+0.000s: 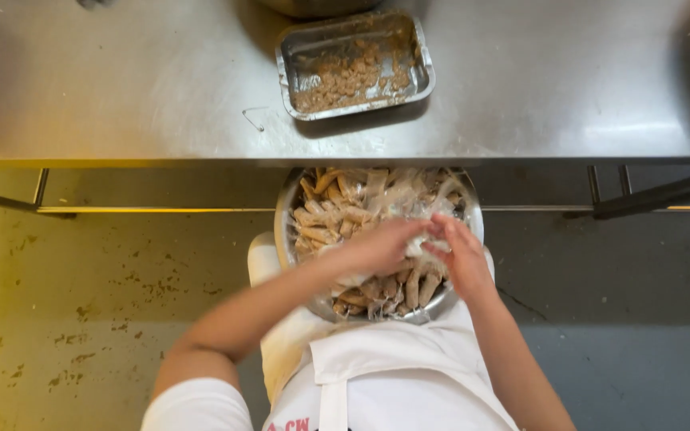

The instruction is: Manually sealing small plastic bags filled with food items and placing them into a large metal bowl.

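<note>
- Looking straight down here — both hands meet over a round metal bowl (pixel 301 191) that sits in the person's lap, half tucked under the edge of a stainless steel counter (pixel 121 80).
- The bowl is packed with tan, finger-shaped rolls (pixel 325 219), most of them wrapped in clear plastic film; more of them show at the near rim, below the hands.
- The left hand (pixel 381 246) comes in from the lower left, fingers curled and closed on a crumpled bit of clear plastic wrap (pixel 418 246) right at the middle of the bowl.
- The right hand (pixel 463 257) comes from the lower right, its fingertips (pixel 439 227) pinched narrow on the same wrap — the two hands are touching at the fingertips.
- Whether a roll sits inside that wrap I cannot tell; the fingers cover it.
- Up on the counter, well apart from the hands, there's a rectangular metal tray (pixel 423 60) holding a layer of brown crumbly filling (pixel 345 80).
- Just left of the tray lies a small bent wire clip (pixel 254 118) on the steel.
- A white apron (pixel 393 367) covers the lap beneath the bowl, and a white short sleeve (pixel 193 407) shows at lower left.
- Below the counter, a stained concrete floor (pixel 81 303) spreads out to both sides.
</note>
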